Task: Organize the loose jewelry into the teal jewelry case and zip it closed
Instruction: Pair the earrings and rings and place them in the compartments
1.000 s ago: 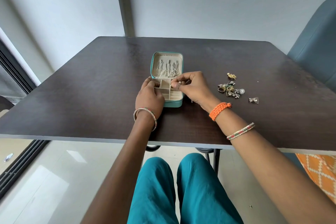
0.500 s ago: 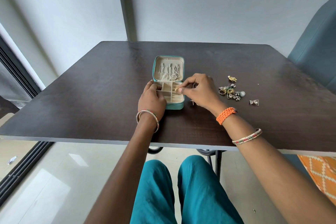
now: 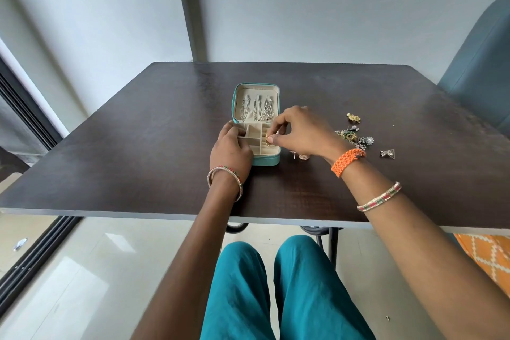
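Note:
The teal jewelry case (image 3: 265,160) lies open on the dark table (image 3: 138,146), its cream lid holding several silver chains (image 3: 257,107). My left hand (image 3: 230,148) grips the case's left side. My right hand (image 3: 300,130) hovers over the right compartments and pinches a small gold ring (image 3: 268,141) between thumb and fingers. A pile of loose jewelry (image 3: 354,138) lies to the right of my right hand. A gold piece (image 3: 353,117) and a silver triangular earring (image 3: 388,153) lie apart from it. A stud earring (image 3: 299,156) sits just right of the case.
A teal chair back (image 3: 480,69) stands at the table's far right. The table's front edge (image 3: 110,214) runs above my knees. A dark window frame (image 3: 24,119) is at the left.
My right hand has lowered the gold ring from above the case into the right-hand compartments. My left hand has kept hold of the case's left side.

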Demonstrator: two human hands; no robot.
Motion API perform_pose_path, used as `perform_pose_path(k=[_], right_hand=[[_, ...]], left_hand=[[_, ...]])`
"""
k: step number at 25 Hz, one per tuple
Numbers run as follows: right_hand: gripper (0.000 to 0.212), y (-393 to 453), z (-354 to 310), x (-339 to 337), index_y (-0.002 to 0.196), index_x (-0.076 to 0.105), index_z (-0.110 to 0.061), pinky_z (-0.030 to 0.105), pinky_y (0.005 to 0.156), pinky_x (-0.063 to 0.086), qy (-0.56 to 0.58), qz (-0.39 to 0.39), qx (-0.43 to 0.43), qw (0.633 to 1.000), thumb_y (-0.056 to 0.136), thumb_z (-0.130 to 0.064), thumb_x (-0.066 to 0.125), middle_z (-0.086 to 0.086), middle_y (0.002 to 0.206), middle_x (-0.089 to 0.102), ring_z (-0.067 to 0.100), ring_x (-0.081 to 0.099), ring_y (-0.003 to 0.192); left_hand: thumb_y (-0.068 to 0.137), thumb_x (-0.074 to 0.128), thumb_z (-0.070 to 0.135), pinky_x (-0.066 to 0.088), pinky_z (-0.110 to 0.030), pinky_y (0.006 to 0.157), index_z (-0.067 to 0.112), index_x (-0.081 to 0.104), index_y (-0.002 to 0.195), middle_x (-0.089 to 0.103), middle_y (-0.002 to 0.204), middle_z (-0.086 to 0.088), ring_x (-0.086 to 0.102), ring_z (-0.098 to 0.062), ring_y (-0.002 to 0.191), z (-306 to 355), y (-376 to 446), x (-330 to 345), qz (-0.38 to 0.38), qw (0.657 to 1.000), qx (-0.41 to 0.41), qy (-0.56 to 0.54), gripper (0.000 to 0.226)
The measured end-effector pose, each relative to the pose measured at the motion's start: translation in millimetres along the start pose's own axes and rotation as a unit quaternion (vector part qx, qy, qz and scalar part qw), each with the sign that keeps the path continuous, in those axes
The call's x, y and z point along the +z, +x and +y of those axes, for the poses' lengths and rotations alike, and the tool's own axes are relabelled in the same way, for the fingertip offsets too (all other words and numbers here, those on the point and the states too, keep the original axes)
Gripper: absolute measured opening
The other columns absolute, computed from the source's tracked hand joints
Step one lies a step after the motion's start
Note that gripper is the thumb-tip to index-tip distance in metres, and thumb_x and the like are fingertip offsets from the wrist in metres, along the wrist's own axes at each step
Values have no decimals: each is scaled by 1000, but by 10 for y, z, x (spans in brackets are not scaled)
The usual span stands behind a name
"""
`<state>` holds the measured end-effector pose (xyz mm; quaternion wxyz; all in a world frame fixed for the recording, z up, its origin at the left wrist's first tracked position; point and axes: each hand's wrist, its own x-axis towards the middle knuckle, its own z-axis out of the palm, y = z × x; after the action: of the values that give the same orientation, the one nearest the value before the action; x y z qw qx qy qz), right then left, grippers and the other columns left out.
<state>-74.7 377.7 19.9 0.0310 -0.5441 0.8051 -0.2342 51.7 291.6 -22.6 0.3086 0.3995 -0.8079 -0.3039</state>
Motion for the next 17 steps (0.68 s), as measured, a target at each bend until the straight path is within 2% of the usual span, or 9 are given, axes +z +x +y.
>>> perform_pose_path(k=[2, 6, 11, 14, 17], right_hand=[[3, 28, -52, -32, 78, 71, -29, 23, 61, 34, -51, 7, -15, 999, 77, -32, 70, -11, 78, 63, 10, 58, 77], [8, 0, -90, 64, 76, 65, -22, 24, 65, 34, -117, 128, -57, 983, 82, -27, 63, -7, 85, 64, 16, 58, 86], [11, -39, -59, 169, 66, 61, -16, 24, 56, 32, -158, 176, -125, 963, 77, -17, 65, 0, 72, 62, 22, 59, 73], [13, -37, -41, 146, 64, 61, -16, 23, 54, 32, -157, 154, -157, 963, 75, -15, 68, -2, 70, 61, 21, 58, 71], [10, -52, -72, 76, 73, 63, -15, 25, 59, 32, -171, 94, -163, 967, 81, -19, 67, -2, 79, 62, 21, 60, 80]], left_hand=[[90, 41, 6, 38, -23, 93, 7, 62, 113, 42, 144, 3, 51, -20, 120, -6, -4, 3, -1, 1000, -1, -3, 31], [89, 41, 6, 36, -22, 91, 7, 62, 112, 42, 144, 2, 50, -20, 121, -4, -16, 4, 0, 1000, 6, -6, 31], [89, 41, 6, 34, -21, 96, 8, 62, 113, 40, 146, 0, 47, -19, 125, -18, 2, 11, -2, 1000, 1, -7, 32], [89, 41, 6, 35, -23, 96, 7, 62, 113, 40, 146, -1, 48, -21, 124, -13, -11, 9, -5, 1000, 2, -5, 32], [90, 40, 7, 36, -24, 96, 8, 62, 114, 39, 147, 0, 49, -22, 124, -4, -15, 0, -5, 1000, -3, -8, 32]])
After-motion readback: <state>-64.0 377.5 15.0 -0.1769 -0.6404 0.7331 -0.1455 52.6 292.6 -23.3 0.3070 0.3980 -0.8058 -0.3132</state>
